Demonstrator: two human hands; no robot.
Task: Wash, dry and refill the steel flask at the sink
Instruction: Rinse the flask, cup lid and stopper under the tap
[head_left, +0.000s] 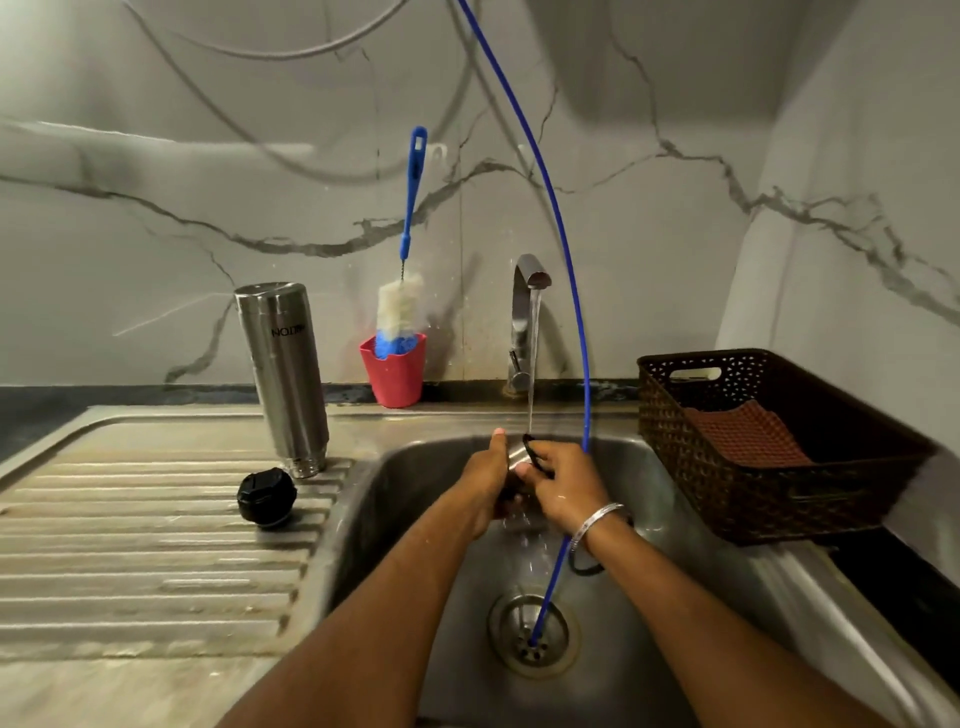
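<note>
Flask (284, 374) inverted on drainboard, apart from fingers (537, 457) gripping steel cup (515, 457) under tap.

Thin blue hose (563, 249) hangs just right of my hands, down into steel sink (395, 499) drain. Dark woven plastic basket (769, 499) blocks right rim; upturned steel flask (283, 374), black round cap (266, 498) crowd left drainboard edge.

Steel drainboard (156, 561): flask (283, 376) upside down, black cap (266, 497) beside; counter: red cup (395, 371), brown basket (769, 452)

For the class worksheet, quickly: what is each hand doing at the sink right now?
Left hand: fingers curled round a small steel cup-like piece under the tap's stream.
Right hand: pinches a black strap on that piece.
</note>
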